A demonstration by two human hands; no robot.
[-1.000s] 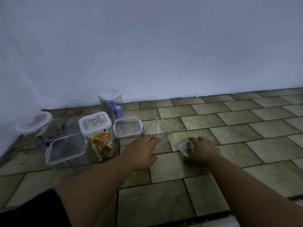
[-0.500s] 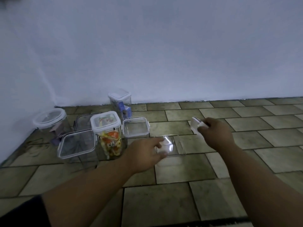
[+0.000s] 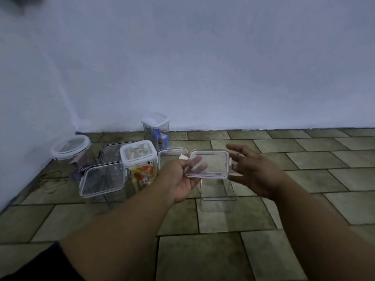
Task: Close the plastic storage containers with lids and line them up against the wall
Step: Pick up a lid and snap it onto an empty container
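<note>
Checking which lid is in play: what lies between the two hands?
In the head view, a clear rectangular lid: the left hand holds its left end, and the open right hand is beside its right end.

Dim, bluish, even light across my view.
My right hand (image 3: 255,171) blurs at the fingertips; the wall (image 3: 203,67) looks hazy; floor tiles (image 3: 203,260) bend near the edges.
</note>
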